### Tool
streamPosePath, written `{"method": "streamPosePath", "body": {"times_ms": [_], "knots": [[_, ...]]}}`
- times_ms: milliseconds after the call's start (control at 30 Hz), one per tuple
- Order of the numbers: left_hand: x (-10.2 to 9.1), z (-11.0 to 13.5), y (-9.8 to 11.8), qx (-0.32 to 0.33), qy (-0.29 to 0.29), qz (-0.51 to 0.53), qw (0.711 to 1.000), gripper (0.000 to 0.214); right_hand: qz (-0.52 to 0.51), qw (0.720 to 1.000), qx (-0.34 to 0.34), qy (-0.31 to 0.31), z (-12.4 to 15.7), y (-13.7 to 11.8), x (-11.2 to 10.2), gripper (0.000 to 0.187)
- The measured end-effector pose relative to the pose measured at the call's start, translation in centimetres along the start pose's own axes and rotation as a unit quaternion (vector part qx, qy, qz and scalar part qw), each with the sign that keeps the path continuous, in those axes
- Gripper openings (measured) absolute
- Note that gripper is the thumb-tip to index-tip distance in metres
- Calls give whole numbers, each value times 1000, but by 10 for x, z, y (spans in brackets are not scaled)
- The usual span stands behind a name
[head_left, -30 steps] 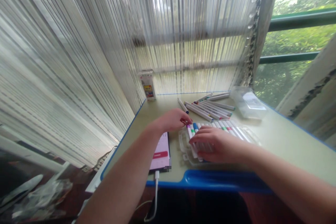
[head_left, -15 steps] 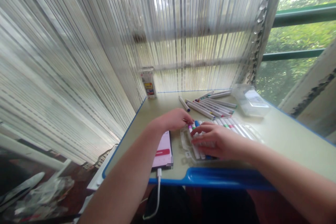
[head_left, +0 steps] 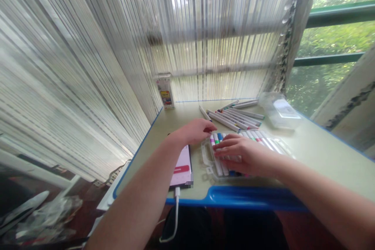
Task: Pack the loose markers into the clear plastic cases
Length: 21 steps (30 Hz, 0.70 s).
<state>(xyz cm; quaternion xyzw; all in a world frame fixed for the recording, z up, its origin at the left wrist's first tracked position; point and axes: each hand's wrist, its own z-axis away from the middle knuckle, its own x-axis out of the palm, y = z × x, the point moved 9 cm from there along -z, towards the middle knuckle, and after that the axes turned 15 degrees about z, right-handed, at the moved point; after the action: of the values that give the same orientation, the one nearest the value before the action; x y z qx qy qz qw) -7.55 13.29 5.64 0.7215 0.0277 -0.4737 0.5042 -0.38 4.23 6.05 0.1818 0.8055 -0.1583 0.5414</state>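
My right hand (head_left: 249,157) rests on white markers (head_left: 218,164) lined up in a clear plastic case (head_left: 208,154), its fingers spread across them. Purple, green and blue bands show at the markers' far ends. By the far left corner of the case is my left hand (head_left: 199,129), its fingers bent and slightly apart, with nothing visible in them. To the right of my right hand, more markers (head_left: 260,137) lie in the case. Part of the row is hidden under my right palm.
Loose markers (head_left: 234,119) lie in a pile beyond the case. A clear plastic box (head_left: 283,111) stands at the back right, a small package (head_left: 165,91) at the back left. Under my left forearm lies a phone (head_left: 181,168) with a white cable (head_left: 177,215) near the table's blue edge (head_left: 249,199).
My left hand has drawn slightly up and off the purple-banded marker's end. My right hand stays over the markers, its fingers shifted a little, and the banded ends show more clearly.
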Motion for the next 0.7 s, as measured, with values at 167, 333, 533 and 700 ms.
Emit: {"method": "streamPosePath", "body": {"times_ms": [167,333,533,700], "knots": [[-3,-1,-5,-11,17,-25,999,35,0,1000,2,-3,0,0,1,24],[0,-3,-5,-11,2,-49,999,25,-11,1000,7,-5,0,1,0,25],[2,-3,-3,-14,-7,-80,997,23,-44,999,19,2,-1,3,0,23],[3,-3,-6,-35,-10,-66,997,21,-20,1000,7,9,-3,1,2,21]]}}
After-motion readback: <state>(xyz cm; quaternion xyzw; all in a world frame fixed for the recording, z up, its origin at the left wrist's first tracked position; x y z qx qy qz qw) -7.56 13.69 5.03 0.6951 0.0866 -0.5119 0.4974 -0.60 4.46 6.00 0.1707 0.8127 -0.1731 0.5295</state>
